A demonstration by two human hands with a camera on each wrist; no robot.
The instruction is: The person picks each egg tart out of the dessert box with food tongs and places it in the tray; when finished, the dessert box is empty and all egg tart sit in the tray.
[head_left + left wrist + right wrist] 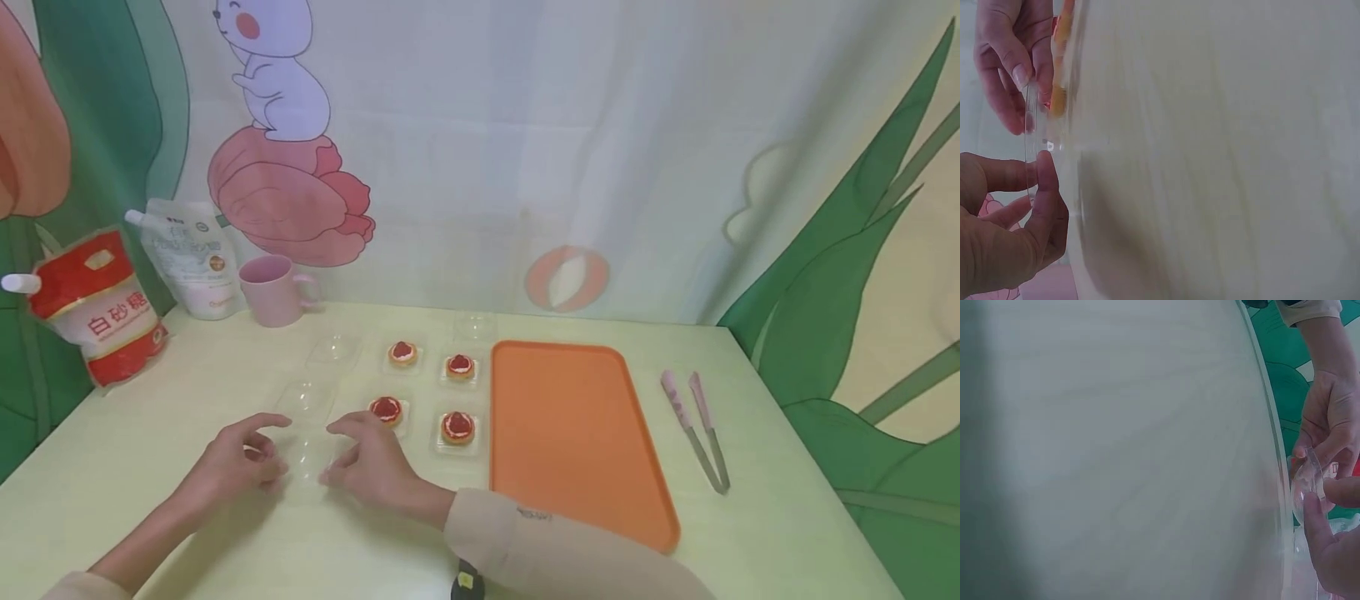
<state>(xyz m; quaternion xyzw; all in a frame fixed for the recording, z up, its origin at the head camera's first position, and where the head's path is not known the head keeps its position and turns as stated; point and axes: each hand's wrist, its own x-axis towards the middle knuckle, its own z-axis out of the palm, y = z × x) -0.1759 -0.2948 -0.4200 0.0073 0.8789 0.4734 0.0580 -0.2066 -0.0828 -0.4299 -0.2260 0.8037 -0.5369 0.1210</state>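
A clear plastic domed lid point(306, 457) is held between both hands above the near left of the table. My left hand point(238, 457) pinches its left edge between thumb and fingers; in the left wrist view the lid point(1032, 140) appears edge-on. On the opposite edge, my right hand point(375, 460) pinches it too, and the dome point(1307, 487) shows between the hands in the right wrist view. Just beyond the right hand, a small red-topped tart point(386, 409) sits on a clear base, partly covered by that hand. Another tart point(457, 427) lies to its right.
Two more tarts, one a back tart point(402, 353), sit on clear bases behind. Other clear lids point(336, 347) lie nearby. An orange tray point(573, 433) is right of the tarts, with tongs point(701, 437) past it. A pink mug point(272, 292) and sugar pouch point(112, 312) stand back left.
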